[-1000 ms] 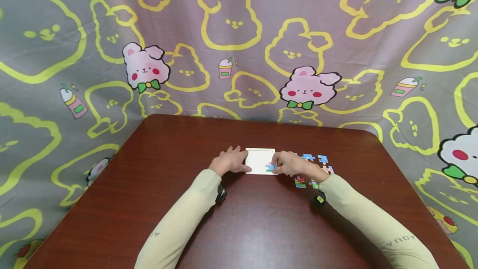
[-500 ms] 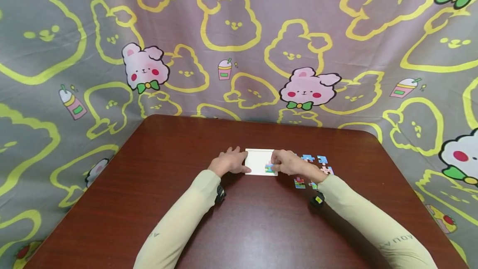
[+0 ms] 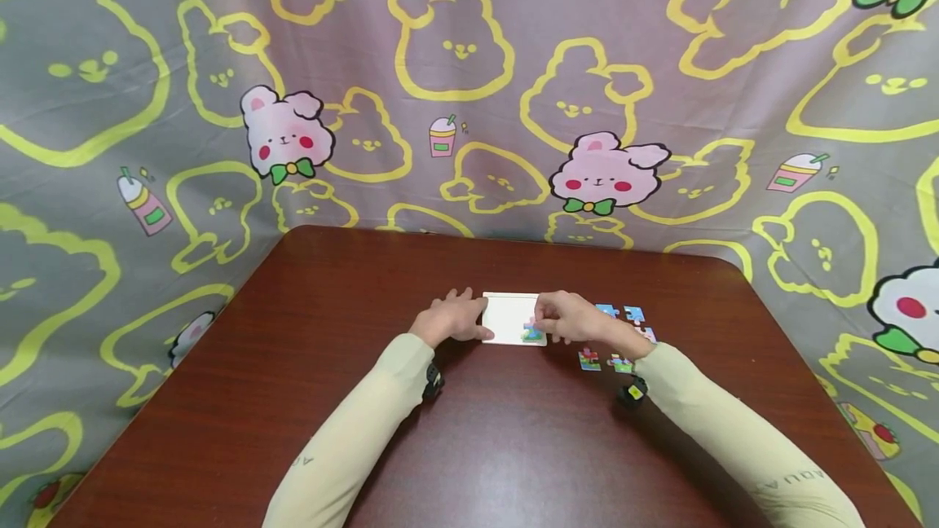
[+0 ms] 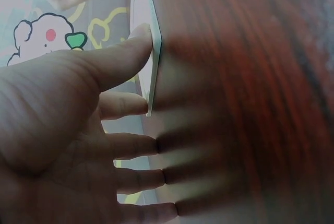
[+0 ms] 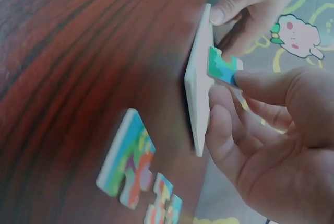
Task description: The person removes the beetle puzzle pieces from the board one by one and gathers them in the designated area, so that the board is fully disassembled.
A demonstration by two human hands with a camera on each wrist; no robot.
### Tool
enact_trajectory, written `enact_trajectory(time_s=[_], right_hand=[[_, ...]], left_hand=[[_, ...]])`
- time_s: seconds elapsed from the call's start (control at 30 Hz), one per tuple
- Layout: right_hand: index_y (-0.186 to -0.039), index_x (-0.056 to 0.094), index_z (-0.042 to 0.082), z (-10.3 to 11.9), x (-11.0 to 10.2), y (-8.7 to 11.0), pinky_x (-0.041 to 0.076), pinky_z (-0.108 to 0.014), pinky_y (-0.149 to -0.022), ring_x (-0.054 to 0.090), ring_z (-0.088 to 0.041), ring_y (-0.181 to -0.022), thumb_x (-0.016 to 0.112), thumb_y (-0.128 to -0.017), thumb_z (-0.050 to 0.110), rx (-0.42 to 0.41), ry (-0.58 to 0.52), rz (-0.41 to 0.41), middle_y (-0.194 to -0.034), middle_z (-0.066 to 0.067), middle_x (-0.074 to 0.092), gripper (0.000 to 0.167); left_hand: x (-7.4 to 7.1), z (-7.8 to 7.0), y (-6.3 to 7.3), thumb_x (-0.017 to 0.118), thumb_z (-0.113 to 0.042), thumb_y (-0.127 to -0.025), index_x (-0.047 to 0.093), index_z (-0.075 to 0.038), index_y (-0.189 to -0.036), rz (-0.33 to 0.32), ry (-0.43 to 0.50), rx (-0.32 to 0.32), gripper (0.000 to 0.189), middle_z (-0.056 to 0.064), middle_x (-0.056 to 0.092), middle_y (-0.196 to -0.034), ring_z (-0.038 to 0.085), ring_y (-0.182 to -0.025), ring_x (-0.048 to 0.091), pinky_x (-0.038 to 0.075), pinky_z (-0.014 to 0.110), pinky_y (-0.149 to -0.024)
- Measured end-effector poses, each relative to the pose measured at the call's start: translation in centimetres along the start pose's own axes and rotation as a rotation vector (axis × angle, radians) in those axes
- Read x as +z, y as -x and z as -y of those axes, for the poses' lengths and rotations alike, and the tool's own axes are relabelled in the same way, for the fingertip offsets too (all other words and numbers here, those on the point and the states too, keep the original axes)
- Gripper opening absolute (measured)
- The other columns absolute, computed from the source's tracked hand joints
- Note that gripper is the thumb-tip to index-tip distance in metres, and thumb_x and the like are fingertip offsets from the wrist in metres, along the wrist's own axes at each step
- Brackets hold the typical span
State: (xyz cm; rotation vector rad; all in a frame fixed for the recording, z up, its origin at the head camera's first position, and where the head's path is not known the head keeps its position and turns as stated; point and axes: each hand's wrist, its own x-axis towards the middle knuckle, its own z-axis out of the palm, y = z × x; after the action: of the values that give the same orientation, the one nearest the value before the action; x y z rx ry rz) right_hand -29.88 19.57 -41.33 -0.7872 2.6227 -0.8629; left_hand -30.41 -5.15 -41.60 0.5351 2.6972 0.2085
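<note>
A white puzzle tray (image 3: 506,319) lies flat on the table between both hands. My left hand (image 3: 453,316) steadies its left side; in the left wrist view the thumb (image 4: 133,51) presses on the tray's edge, the index fingertip meets a corner and the other fingers stretch straight down to the table. Over the tray's near right corner, my right hand (image 3: 572,319) pinches a green and blue jigsaw piece (image 5: 222,70) between thumb and fingers. In the right wrist view the piece stands tilted against the tray, with part of it covered by the thumb.
Right of the tray, several loose jigsaw pieces lie on the brown table (image 3: 367,283), among them a red and green piece (image 3: 589,360) and a blue one (image 3: 634,314). My right forearm reaches over some of them. A patterned cloth (image 3: 469,88) hangs behind the table.
The jigsaw piece has shifted slightly toward the tray's near right corner and turned a little in my right hand. My left hand keeps its place at the tray.
</note>
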Motion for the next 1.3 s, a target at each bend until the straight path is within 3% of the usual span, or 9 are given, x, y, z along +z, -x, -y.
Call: enact_trajectory(time_s=[0.17, 0.47, 0.6, 0.73, 0.87, 1.1, 1.3], right_hand=[[-0.089, 0.057, 0.011, -0.4, -0.8, 0.9, 0.052, -0.031, -0.048, 0.065, -0.027, -0.060, 0.063, -0.096, 0.014, -0.010, -0.033, 0.017, -0.076, -0.013, 0.068, 0.010], [-0.091, 0.057, 0.011, -1.9, -2.8, 3.1, 0.057, -0.041, -0.056, 0.067, -0.025, -0.064, 0.063, -0.097, 0.016, 0.013, -0.057, 0.023, -0.077, -0.008, 0.066, 0.010], [-0.091, 0.057, 0.008, -2.5, -3.8, 4.5, 0.055, -0.045, -0.053, 0.065, -0.031, -0.062, 0.063, -0.097, 0.015, 0.017, -0.069, 0.034, -0.075, -0.012, 0.066, 0.010], [-0.091, 0.057, 0.007, -3.2, -4.4, 5.5, 0.052, -0.038, -0.047, 0.065, -0.036, -0.060, 0.064, -0.096, 0.014, 0.027, -0.070, 0.022, -0.074, -0.013, 0.067, 0.011], [-0.090, 0.057, 0.008, -3.8, -4.8, 6.4, 0.048, -0.030, -0.046, 0.064, -0.030, -0.058, 0.064, -0.096, 0.015, 0.049, -0.058, 0.013, -0.071, -0.011, 0.066, 0.012], [-0.092, 0.056, 0.005, -4.8, -5.9, 7.7, 0.054, -0.040, -0.052, 0.066, -0.030, -0.061, 0.062, -0.096, 0.012, 0.075, -0.071, 0.062, -0.072, -0.015, 0.066, 0.010], [-0.092, 0.056, 0.004, -5.6, -6.7, 8.7, 0.055, -0.035, -0.053, 0.066, -0.028, -0.060, 0.063, -0.095, 0.011, 0.085, -0.068, 0.081, -0.074, -0.012, 0.064, 0.010]], left_hand=[[0.0, 0.0, 0.1, 0.055, -0.051, -0.096, 0.027, -0.021, -0.157, 0.001, 0.004, 0.001, 0.073, 0.013, 0.018, -0.164, 0.041, -0.151, 0.014, 0.021, 0.058, -0.119], [-0.1, 0.0, 0.2, 0.055, -0.051, -0.097, 0.025, -0.020, -0.157, 0.004, 0.014, -0.001, 0.074, 0.012, 0.017, -0.165, 0.040, -0.152, 0.013, 0.019, 0.058, -0.120], [-0.2, -0.1, 0.2, 0.055, -0.051, -0.096, 0.025, -0.021, -0.157, 0.003, 0.017, -0.004, 0.074, 0.013, 0.017, -0.165, 0.041, -0.152, 0.012, 0.019, 0.058, -0.120], [-0.1, -0.1, 0.1, 0.056, -0.052, -0.096, 0.026, -0.021, -0.157, 0.003, 0.019, -0.013, 0.075, 0.013, 0.017, -0.165, 0.040, -0.152, 0.012, 0.019, 0.059, -0.120], [0.0, -0.1, 0.1, 0.056, -0.052, -0.096, 0.026, -0.021, -0.157, 0.004, 0.015, -0.009, 0.075, 0.012, 0.017, -0.165, 0.040, -0.152, 0.012, 0.020, 0.058, -0.120], [0.0, -0.1, 0.1, 0.055, -0.052, -0.096, 0.026, -0.021, -0.157, 0.000, 0.009, -0.003, 0.074, 0.013, 0.017, -0.165, 0.040, -0.152, 0.013, 0.020, 0.058, -0.120], [0.0, 0.0, 0.2, 0.055, -0.051, -0.096, 0.026, -0.021, -0.157, 0.000, 0.014, -0.005, 0.074, 0.013, 0.017, -0.165, 0.040, -0.152, 0.013, 0.020, 0.057, -0.120]])
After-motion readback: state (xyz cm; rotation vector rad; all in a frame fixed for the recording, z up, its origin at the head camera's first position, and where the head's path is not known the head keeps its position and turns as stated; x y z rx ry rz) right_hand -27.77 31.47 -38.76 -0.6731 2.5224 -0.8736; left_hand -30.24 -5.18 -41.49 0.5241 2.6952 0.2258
